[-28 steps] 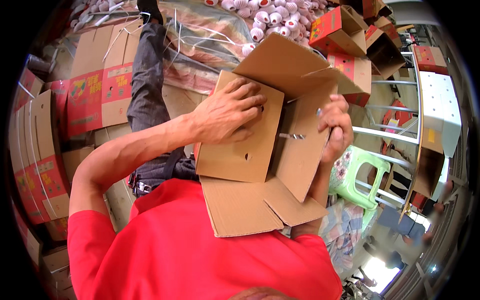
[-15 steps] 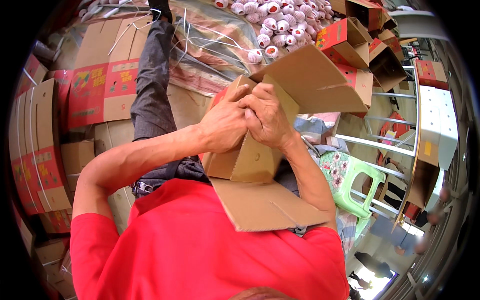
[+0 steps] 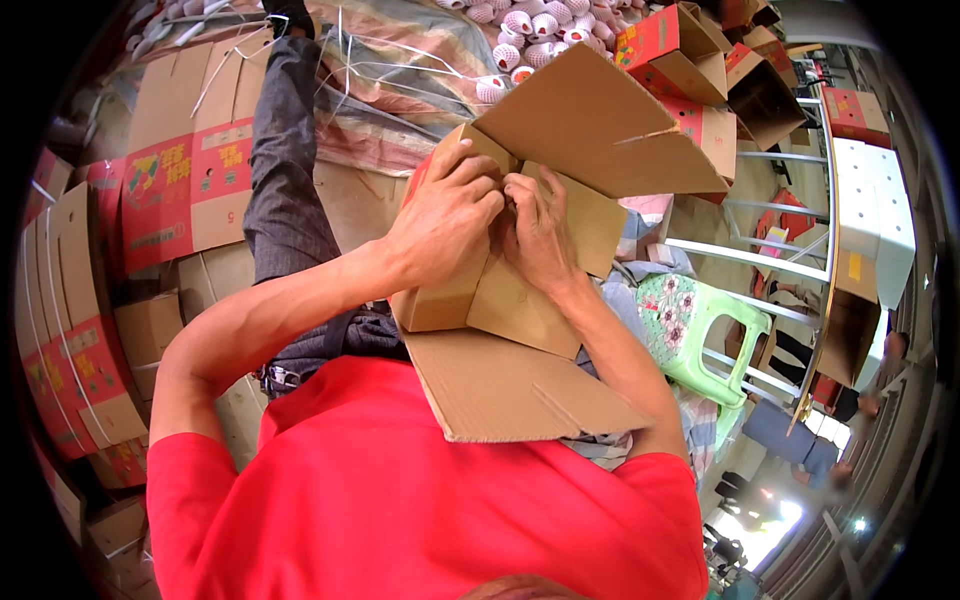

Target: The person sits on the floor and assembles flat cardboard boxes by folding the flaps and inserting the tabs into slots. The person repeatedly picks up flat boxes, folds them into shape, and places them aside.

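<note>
A brown cardboard box sits in front of my body with its flaps standing out. One wide flap spreads to the far right, and another flap reaches toward my red shirt. My left hand is bent over the box's left side, fingers curled at its upper edge. Beside it, my right hand reaches over the inner flaps with curled fingers gripping the cardboard near the middle. The fingertips of both hands nearly meet, and the exact edge they pinch is partly hidden.
Fruits in pink foam nets are heaped on a striped sheet. Flattened red and brown cartons lie at left, near a strapped carton stack. Open boxes stand far right. A green stool is at my right.
My hands have moved slightly apart from where they were pressed together. An inner flap now spreads out to the right. The box has shifted a little left and away in the view.
</note>
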Demonstrator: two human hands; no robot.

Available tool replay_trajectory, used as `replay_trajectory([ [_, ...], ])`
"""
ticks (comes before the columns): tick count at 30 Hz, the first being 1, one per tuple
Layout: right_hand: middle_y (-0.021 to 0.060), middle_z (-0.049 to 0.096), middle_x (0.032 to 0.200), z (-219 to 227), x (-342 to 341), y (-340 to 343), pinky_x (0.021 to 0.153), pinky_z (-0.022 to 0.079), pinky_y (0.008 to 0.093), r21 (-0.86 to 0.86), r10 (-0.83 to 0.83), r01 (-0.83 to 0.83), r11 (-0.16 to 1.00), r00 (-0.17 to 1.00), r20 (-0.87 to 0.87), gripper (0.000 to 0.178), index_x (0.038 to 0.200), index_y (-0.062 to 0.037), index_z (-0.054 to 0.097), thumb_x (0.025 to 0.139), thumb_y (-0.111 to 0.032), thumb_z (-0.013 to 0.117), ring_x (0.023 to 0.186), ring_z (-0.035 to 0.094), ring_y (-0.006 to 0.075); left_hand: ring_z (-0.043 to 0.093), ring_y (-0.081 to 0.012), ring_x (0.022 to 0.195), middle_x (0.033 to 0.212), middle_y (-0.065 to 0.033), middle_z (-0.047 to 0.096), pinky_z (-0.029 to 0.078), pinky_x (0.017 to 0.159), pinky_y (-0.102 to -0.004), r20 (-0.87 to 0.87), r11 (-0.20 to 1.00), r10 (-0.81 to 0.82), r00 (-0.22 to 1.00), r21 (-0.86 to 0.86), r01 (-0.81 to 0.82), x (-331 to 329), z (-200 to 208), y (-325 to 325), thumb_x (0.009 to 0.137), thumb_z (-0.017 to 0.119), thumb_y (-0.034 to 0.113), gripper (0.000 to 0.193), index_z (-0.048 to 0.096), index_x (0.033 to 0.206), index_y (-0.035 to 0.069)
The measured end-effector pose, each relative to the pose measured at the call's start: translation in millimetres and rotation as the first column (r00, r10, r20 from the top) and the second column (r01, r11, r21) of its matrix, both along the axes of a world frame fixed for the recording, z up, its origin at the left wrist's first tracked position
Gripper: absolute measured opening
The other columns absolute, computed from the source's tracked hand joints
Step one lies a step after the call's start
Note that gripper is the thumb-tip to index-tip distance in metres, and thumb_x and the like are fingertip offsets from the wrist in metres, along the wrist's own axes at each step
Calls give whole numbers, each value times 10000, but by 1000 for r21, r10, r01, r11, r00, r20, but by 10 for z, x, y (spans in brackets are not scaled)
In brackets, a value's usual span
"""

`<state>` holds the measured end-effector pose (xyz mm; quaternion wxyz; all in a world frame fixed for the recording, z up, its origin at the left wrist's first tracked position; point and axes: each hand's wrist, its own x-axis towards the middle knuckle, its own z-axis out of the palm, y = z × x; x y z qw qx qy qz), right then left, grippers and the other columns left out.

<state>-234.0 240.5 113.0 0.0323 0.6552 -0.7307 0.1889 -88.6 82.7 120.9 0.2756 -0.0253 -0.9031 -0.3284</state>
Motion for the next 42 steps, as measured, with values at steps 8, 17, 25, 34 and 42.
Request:
replay_trajectory([
  [8,91,621,1325,-32,120,0,1179,338,601,-218,-4,-40,975,981,-195,408,1249,-74,534,890,-87,728,1312,553,355,563,-353,1282,1122,-177,679,287,1248,-543,137,997,19,990,69,-28,25,-5,120,704,681,49,341,673,1033,-37],
  [17,166,712,1169,-247,49,-187,942,549,397,-202,-209,429,881,735,645,274,1209,-36,653,971,-8,518,1052,692,319,485,-449,1407,1461,-238,521,395,1195,-459,-89,621,290,953,775,-116,-203,-238,441,800,513,-117,568,541,1357,-10],
  [25,94,675,1117,170,-457,821,904,519,347,-371,-507,776,510,620,599,222,1230,-14,575,1017,-63,612,1036,635,215,432,-428,1471,1538,-230,510,331,1230,-513,-44,877,122,992,472,-87,-112,-664,147,825,617,-14,556,599,1380,14],
  [34,165,563,1439,196,-144,727,1179,388,396,281,-473,578,767,213,855,671,1535,-2,415,952,-118,727,1385,492,247,315,-431,1532,1565,-209,452,234,1264,-580,158,933,147,976,306,-190,-76,-489,399,826,742,218,676,527,1426,-8],
  [42,462,73,1661,-595,155,246,1273,168,609,121,-636,640,759,687,352,847,1562,121,201,867,-70,646,1550,87,631,424,-442,1427,1443,-232,532,325,1225,-553,155,945,67,986,306,-113,-112,-722,515,834,685,55,535,572,1346,-52],
])
